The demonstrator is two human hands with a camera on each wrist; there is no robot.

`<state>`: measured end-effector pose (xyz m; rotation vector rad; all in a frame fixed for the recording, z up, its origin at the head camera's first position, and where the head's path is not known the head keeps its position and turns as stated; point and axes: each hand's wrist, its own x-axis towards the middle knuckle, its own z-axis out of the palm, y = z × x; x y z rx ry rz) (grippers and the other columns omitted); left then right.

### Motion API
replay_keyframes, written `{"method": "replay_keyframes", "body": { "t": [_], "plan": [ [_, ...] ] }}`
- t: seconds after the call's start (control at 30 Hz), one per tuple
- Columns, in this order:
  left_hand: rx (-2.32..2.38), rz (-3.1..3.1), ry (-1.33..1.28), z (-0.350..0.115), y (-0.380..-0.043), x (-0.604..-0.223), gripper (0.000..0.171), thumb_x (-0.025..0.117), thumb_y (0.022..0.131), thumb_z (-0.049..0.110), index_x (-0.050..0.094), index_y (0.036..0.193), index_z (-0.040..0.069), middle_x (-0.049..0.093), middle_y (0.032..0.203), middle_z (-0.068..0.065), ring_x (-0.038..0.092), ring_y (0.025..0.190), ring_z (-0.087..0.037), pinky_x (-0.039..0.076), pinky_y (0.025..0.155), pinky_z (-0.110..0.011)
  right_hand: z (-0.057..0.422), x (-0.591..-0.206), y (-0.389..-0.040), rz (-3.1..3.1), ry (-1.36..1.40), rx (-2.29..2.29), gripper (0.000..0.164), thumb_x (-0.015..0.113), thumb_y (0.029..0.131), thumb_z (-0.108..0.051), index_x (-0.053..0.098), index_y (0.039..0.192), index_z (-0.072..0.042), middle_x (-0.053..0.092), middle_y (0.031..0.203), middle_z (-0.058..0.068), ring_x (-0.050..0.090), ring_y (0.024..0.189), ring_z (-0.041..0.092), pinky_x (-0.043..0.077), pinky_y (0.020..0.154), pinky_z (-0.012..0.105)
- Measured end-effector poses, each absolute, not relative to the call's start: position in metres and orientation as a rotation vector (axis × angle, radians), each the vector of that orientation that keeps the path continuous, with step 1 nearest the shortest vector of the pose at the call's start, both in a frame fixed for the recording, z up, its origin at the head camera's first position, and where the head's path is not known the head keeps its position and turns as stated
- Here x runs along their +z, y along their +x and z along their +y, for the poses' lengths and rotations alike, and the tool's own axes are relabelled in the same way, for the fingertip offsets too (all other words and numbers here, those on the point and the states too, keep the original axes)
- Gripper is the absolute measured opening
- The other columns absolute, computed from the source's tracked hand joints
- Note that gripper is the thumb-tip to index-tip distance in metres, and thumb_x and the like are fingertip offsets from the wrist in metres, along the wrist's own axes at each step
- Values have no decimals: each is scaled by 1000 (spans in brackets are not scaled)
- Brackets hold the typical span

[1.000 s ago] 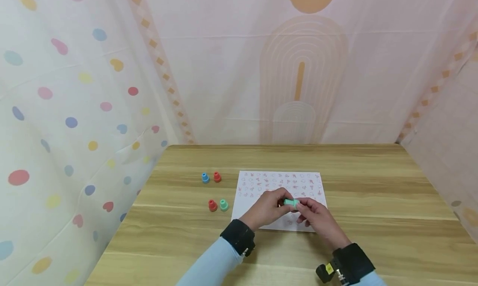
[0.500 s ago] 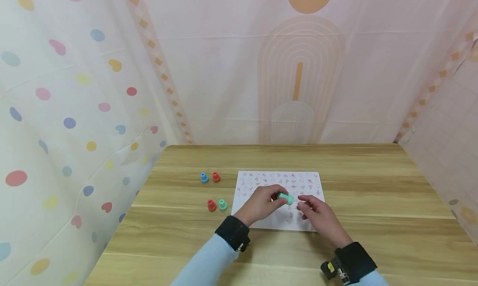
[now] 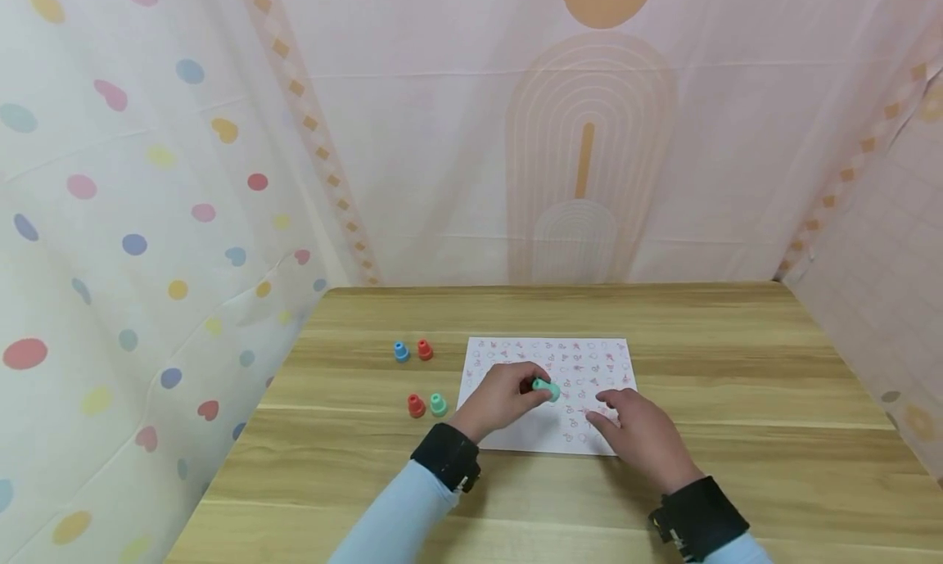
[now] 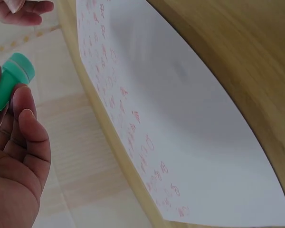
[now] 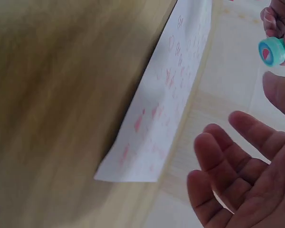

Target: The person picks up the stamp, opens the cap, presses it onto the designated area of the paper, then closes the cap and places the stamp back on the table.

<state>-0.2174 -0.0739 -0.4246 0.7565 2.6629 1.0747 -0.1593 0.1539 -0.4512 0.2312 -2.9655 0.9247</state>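
A small green stamp (image 3: 547,390) is pinched between the thumb and fingers of my left hand (image 3: 501,399), held over the white paper (image 3: 516,439). In the right wrist view the stamp's (image 5: 271,51) round face, bearing a reddish mark, is turned toward the camera. Rows of small red stamped prints cover much of the sheet; the lower left part looks bare in the left wrist view. My right hand (image 3: 648,435) hovers at the paper's right edge, fingers parted and holding nothing. Between the right fingertips and the stamp there is a gap.
Left of the paper several more stamps stand upright on the wooden table (image 3: 331,466): a blue stamp (image 3: 401,351) beside a red stamp (image 3: 425,349), and nearer, another red stamp (image 3: 416,406) beside a green stamp (image 3: 438,404). Patterned curtains (image 3: 442,138) hang behind and beside the table.
One second ago both hands touched the green stamp. The right hand has let go and its fingers have spread; the left hand has carried the stamp leftward over the paper.
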Motion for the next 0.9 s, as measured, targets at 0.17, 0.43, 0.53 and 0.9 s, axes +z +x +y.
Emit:
{"method": "replay_keyframes", "body": {
  "t": [0.17,0.43,0.53,0.9],
  "plan": [
    [1050,2708,719,-81,-219,-423,12,70,94,27,69,103,18,60,83,8,53,76,-12,46,66,-25,152,-449,-156,-2976,283,769,37,70,93,-28,68,116,0,67,106,15,65,95,30,52,81,48],
    [1039,2754,605,-102,-224,-415,15,72,93,25,67,105,17,60,86,5,55,81,-17,48,69,-28,152,-450,-154,-2992,301,695,33,72,91,-26,69,112,-1,67,100,13,64,88,28,52,78,47],
    [1051,2754,539,-112,-226,-412,16,72,93,24,67,105,17,60,88,2,55,83,-19,49,70,-29,152,-451,-153,-2995,291,687,32,73,91,-26,69,112,-1,67,98,12,63,87,27,52,78,46],
    [1061,2891,375,-165,-235,-403,17,73,92,23,67,104,12,60,86,-1,53,78,-20,47,68,-32,152,-453,-153,-3003,292,690,32,72,91,-25,69,112,-1,66,98,13,63,87,28,51,80,47]
  ]
}}
